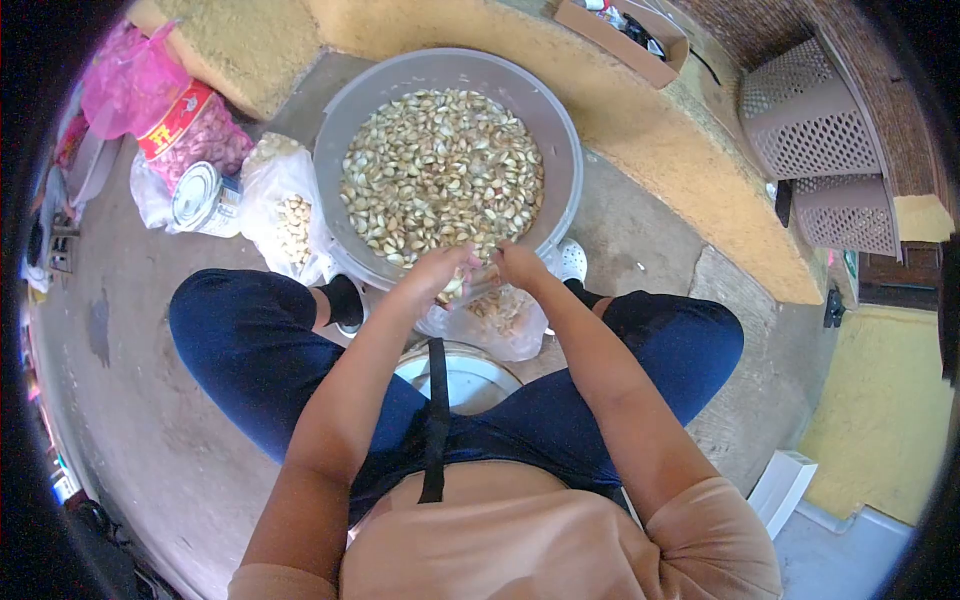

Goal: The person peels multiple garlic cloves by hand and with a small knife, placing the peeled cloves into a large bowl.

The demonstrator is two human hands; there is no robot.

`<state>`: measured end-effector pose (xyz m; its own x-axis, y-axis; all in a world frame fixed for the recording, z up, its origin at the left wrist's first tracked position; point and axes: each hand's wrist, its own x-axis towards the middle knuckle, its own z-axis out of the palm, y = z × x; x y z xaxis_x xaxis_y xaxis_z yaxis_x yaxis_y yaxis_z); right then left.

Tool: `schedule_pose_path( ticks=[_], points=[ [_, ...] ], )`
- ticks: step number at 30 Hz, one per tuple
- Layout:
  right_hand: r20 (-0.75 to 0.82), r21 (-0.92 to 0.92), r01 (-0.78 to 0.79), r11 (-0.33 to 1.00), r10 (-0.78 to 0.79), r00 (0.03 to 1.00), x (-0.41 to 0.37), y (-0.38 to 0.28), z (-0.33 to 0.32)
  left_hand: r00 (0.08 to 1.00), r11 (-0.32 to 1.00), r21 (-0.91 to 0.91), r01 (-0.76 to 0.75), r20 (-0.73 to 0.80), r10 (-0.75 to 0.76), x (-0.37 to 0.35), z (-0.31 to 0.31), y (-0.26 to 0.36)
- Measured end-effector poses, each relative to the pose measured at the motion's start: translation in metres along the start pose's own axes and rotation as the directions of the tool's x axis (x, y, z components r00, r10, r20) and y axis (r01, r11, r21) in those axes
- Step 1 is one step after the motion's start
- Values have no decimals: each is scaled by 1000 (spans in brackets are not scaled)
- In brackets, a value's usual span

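Note:
A large grey tub (573,165) holds many pale garlic cloves (440,170), which look to be in water. At the tub's near edge, my left hand (440,275) is closed around some garlic cloves (452,291). Close beside it on the right, my right hand (518,267) has its fingers pinched together; what they hold, if anything, is too small to name. Below both hands lies a clear plastic bag (520,342) with thin peelings in it.
Left of the tub stand a white bag of peeled cloves (293,228), a metal can (205,195) and a pink mesh sack (200,140). A low yellow wall (690,190) curves behind the tub, with a cardboard box (620,42) on it. Plastic crates (810,115) are at right.

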<state>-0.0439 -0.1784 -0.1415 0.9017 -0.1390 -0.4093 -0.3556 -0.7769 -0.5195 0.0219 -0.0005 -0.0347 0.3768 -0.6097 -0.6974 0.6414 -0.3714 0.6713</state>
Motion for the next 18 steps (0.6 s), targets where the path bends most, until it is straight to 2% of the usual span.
schedule_pose_path(
  ticks=[1,4,7,10,13,16,18],
  points=[
    [-87,50,-7,999,11,996,-2,-5,-1,1000,1000,3,0,3,0,0,-1,1],
    [-2,-4,81,997,-81,997,1,6,12,1000,1000,10,6,9,-6,-1,1,1],
    [99,19,57,998,-59,993,3,11,8,1000,1000,19,8,-10,-8,-3,1,3],
    [154,-129,51,990,-31,988,4,7,-15,1000,999,33,-5,-19,6,-4,2,3],
    [288,74,-121,990,95,953,4,13,-18,1000,999,31,-24,-2,24,-2,1,1],
    [150,88,-163,983,149,977,0,19,-11,1000,999,34,-2,-20,3,-4,2,4],
    [83,180,-284,942,273,958,-5,18,-12,999,999,43,31,-45,-29,-7,2,7]
  ],
)
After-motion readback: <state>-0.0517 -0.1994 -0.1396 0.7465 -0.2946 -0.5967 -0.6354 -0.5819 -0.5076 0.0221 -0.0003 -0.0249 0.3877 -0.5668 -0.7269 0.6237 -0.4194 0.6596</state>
